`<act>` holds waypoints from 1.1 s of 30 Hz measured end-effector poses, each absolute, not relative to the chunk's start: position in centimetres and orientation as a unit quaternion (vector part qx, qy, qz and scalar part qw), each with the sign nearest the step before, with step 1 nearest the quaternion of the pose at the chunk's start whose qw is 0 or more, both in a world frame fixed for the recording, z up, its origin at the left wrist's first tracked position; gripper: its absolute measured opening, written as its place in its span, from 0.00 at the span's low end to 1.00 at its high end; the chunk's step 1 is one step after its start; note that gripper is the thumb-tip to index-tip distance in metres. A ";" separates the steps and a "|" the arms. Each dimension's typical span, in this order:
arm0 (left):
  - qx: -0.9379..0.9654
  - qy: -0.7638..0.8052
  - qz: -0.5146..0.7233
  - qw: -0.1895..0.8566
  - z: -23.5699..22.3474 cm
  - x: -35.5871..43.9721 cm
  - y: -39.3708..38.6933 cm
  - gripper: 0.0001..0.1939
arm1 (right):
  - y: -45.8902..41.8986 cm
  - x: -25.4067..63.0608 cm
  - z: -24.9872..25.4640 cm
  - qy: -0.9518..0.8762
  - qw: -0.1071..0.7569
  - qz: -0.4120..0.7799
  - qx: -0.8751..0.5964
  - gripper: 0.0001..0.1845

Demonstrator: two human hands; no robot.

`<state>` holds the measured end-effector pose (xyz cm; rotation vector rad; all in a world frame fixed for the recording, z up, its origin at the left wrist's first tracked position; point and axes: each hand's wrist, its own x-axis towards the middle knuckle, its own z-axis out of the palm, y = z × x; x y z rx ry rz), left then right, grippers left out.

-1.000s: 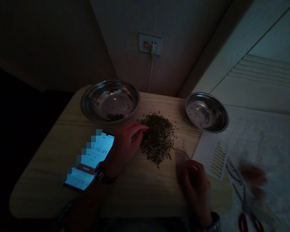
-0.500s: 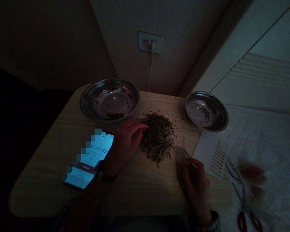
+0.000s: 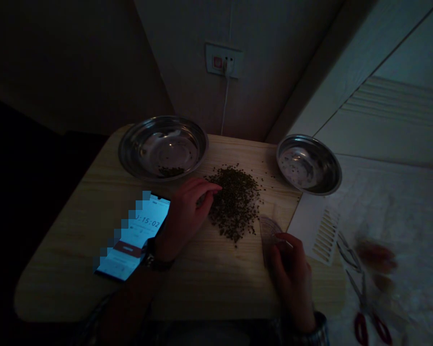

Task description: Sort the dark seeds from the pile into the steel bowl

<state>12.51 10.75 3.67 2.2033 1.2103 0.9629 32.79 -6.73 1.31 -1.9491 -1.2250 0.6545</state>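
My left hand (image 3: 189,206), wearing a dark wristwatch, rests at the left edge of a pile of small dark green beans or seeds (image 3: 236,199). Its thumb and forefinger are pinched together, and whatever lies between their tips is too small to make out. To the right of the pile, my right hand (image 3: 292,271) is closed on a clear plastic protractor (image 3: 268,228), held close to the wooden tabletop. The rest of the protractor is hidden by my fingers and shadow. A large steel bowl (image 3: 130,154) behind my left hand contains a small clump of the same beans or seeds.
A lit phone (image 3: 137,240) showing a timer lies left of my left wrist. At the back right stands a smaller steel bowl (image 3: 328,175). A white slotted board (image 3: 306,221) and red-handled scissors (image 3: 362,307) lie at right. A cable (image 3: 224,105) hangs from a wall socket (image 3: 224,60).
My right hand has shifted very slightly up and left with the protractor. The left hand keeps its pinch in the same spot at the pile.
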 end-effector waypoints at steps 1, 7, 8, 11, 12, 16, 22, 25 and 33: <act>0.798 0.438 0.348 0.223 3.7 12.5 10.7 0.11 | -6.7 32.8 1.3 -0.478 0.367 0.251 -0.758 0.13; 0.801 0.437 0.348 0.215 3.7 12.6 10.7 0.11 | -6.6 32.8 1.4 -0.489 0.363 0.247 -0.754 0.13; 0.801 0.437 0.348 0.214 3.7 12.6 10.7 0.10 | -6.6 32.8 1.4 -0.491 0.362 0.245 -0.753 0.13; 0.801 0.440 0.345 0.215 3.7 12.6 10.7 0.11 | -6.6 32.8 1.5 -0.495 0.358 0.243 -0.754 0.13; 0.800 0.441 0.344 0.217 3.8 12.6 10.7 0.11 | -6.6 32.8 1.5 -0.496 0.357 0.244 -0.753 0.13; 0.799 0.437 0.346 0.226 3.8 12.7 10.7 0.11 | -6.5 32.7 1.5 -0.504 0.358 0.253 -0.744 0.12; 0.799 0.440 0.344 0.224 3.8 12.7 10.7 0.11 | -6.5 32.8 1.2 -0.488 0.354 0.252 -0.757 0.13; 0.799 0.442 0.342 0.222 3.7 12.7 10.7 0.11 | -6.5 32.8 1.3 -0.475 0.356 0.249 -0.765 0.13; 0.799 0.439 0.345 0.224 3.8 12.7 10.7 0.10 | -6.3 32.6 1.8 -0.442 0.373 0.229 -0.783 0.13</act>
